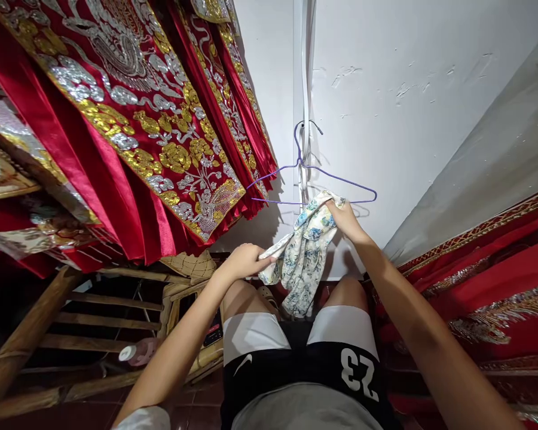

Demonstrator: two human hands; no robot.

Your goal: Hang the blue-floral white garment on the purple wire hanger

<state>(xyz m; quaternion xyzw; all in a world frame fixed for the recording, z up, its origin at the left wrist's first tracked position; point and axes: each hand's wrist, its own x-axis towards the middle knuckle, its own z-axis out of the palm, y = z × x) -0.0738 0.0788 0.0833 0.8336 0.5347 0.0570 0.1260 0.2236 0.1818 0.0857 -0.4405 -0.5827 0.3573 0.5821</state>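
Observation:
A white garment with a blue floral print (311, 251) hangs in loose folds between my two hands, above my knees. My left hand (247, 260) pinches one edge of it at the lower left. At the upper right, my right hand (344, 216) grips its top edge, with the fingertips partly behind the cloth. Just beyond the garment, a purple wire hanger (336, 174) hangs in front of the wall. The cloth's top overlaps the hanger's lower bar in view; whether they touch I cannot tell. What kind of garment it is does not show.
Red embroidered cloths (174, 149) with gold and silver sequins hang at the left. Below them stands a bamboo bench (107, 322) with a plastic bottle (138, 351). More red, fringed fabric (497, 286) lines the right side. A white cord (303, 65) runs down the wall (385, 77).

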